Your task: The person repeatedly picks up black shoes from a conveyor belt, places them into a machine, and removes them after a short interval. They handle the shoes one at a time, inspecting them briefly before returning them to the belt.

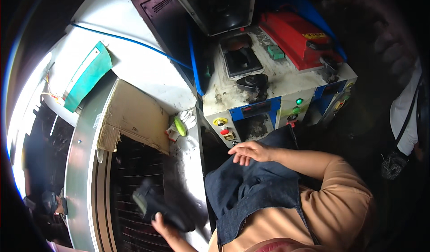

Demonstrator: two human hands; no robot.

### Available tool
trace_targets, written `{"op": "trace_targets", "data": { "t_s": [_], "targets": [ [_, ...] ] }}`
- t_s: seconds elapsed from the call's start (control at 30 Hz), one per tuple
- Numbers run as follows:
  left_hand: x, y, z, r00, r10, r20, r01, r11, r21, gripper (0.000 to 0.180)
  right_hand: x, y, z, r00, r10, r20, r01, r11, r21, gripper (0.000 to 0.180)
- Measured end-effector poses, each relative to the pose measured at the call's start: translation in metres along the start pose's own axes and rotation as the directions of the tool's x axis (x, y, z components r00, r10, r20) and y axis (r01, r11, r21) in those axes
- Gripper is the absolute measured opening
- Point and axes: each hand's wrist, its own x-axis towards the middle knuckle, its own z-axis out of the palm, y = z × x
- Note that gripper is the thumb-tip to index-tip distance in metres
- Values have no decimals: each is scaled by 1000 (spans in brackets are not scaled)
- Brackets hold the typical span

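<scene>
Item: 1 black shoe [154, 202], over the slatted conveyor [130, 171]. My left hand [162, 225] clamps its heel; my right hand [251, 151] rests open, empty, on my denim apron [251, 189]. Best kept level above the conveyor.

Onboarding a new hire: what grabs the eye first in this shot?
The red housing atop the stained white machine at upper right, with its green lamp lit. Lower left, the left hand grips a dark shoe over the black slatted conveyor; the right hand rests on a denim apron.
</scene>
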Motion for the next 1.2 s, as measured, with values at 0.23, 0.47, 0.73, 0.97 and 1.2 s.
{"op": "trace_targets", "data": {
  "t_s": [0.23,0.47,0.73,0.97,1.2],
  "targets": [
    [37,8,216,720,-57,691,-332,847,416,94,-2,-37,-39,936,84,343,-262,815,516,96],
    [43,51,354,-159,-322,933,-898,441,-1,103,-75,-26,-75,879,-129,460,-312,573,758,98],
    [52,39,358,-19,74,997,-995,94,-26,79,-99,-16,-63,947,-287,-142,288,574,766,74],
    [114,-87,218,804,132,580,-585,347,733,33,-84,-83,-125,850,-298,-434,519,616,592,65],
    [105,-181,139,873,77,482,-477,-77,876,47,36,-177,-210,727,-489,-481,443,870,-215,57]
  ]
}}
